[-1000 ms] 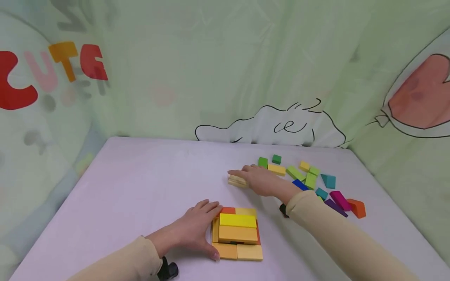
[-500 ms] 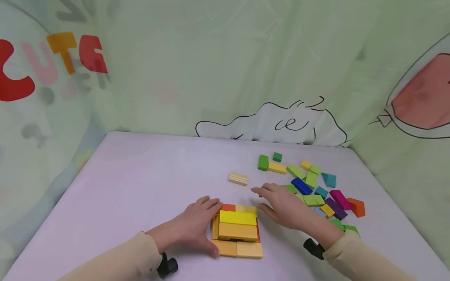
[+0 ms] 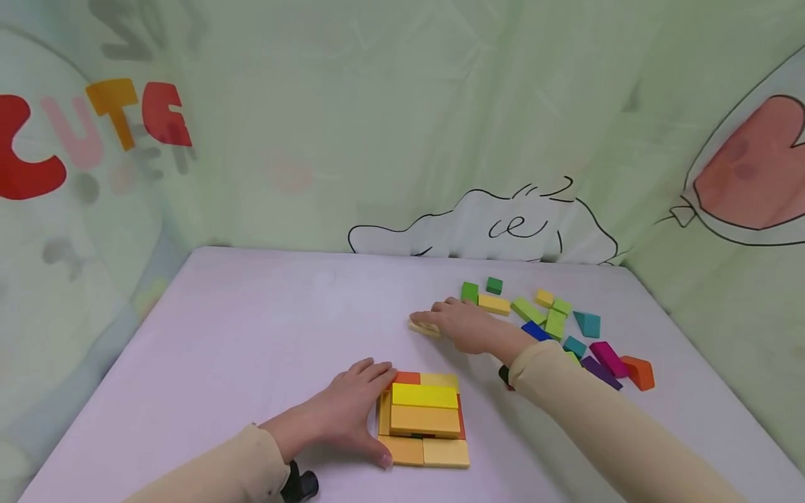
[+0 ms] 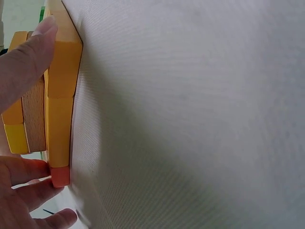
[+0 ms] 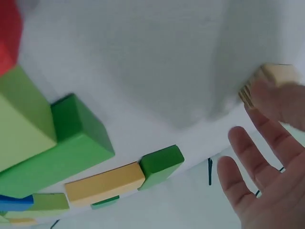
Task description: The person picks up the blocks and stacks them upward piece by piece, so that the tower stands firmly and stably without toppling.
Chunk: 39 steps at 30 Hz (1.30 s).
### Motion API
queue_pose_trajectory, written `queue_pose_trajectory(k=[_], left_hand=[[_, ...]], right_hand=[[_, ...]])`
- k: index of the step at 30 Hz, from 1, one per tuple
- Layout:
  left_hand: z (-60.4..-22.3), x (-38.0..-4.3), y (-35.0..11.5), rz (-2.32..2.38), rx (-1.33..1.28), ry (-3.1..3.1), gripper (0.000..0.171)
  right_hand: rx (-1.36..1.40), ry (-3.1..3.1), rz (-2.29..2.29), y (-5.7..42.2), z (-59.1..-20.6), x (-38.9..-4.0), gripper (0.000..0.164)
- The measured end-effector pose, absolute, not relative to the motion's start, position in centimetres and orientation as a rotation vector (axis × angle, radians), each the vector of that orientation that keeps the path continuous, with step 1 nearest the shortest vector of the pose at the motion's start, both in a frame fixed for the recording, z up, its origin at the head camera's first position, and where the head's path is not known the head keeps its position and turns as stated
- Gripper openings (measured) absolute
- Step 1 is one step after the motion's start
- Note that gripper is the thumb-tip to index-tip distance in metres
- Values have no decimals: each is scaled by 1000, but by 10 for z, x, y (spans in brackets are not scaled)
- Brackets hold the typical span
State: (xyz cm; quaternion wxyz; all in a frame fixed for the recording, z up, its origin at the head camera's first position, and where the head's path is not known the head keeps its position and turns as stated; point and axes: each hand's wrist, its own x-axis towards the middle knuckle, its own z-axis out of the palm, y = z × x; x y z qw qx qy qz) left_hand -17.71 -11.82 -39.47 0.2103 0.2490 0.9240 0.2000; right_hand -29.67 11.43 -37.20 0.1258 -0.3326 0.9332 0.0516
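In the head view a low structure of flat wooden blocks (image 3: 425, 419), yellow, orange and red, lies at the near middle of the table. My left hand (image 3: 346, 405) grips its left side, with the thumb at the near corner and fingers at the far corner. In the left wrist view the fingers touch a red block (image 4: 60, 177), and the thumb overlaps an orange block (image 4: 65, 57). Farther away, my right hand (image 3: 468, 325) pinches a small pale ridged wooden block (image 3: 426, 330), which the hand partly covers. Thumb and index finger meet that block in the right wrist view.
Loose blocks are scattered at the right of the table, among them a green block (image 3: 469, 291), a yellow block (image 3: 494, 304), a magenta block (image 3: 608, 359) and an orange block (image 3: 639, 372). A printed curtain (image 3: 302, 140) stands behind the table's far edge.
My right hand drew back toward the near right half a second ago, leaving the ridged block uncovered, and is now back on it. The left hand stays at the block structure.
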Motion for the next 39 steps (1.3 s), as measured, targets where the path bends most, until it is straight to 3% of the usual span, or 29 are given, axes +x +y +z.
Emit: queue_pose_trajectory(k=[4, 8, 12, 17, 23, 28, 39], left_hand=[[-394, -176, -118, 546, 689, 2573, 114], [-393, -174, -118, 546, 690, 2576, 115], [-393, -173, -118, 549, 692, 2577, 115], [-393, -174, -116, 540, 697, 2579, 115], [-391, -177, -119, 519, 731, 2594, 115], [-391, -179, -121, 527, 739, 2607, 115], [-391, -174, -120, 558, 730, 2598, 115]], right_hand=[[-786, 2705, 43, 116, -370, -296, 55], [-699, 2711, -28, 124, -371, -290, 63], [-766, 2761, -26, 132, -376, -285, 68], [-776, 2856, -96, 140, -373, -279, 61], [-1019, 2844, -311, 135, -341, -227, 56], [-1133, 2745, -240, 122, -337, -194, 57], [-1105, 2732, -156, 113, -345, -189, 59]])
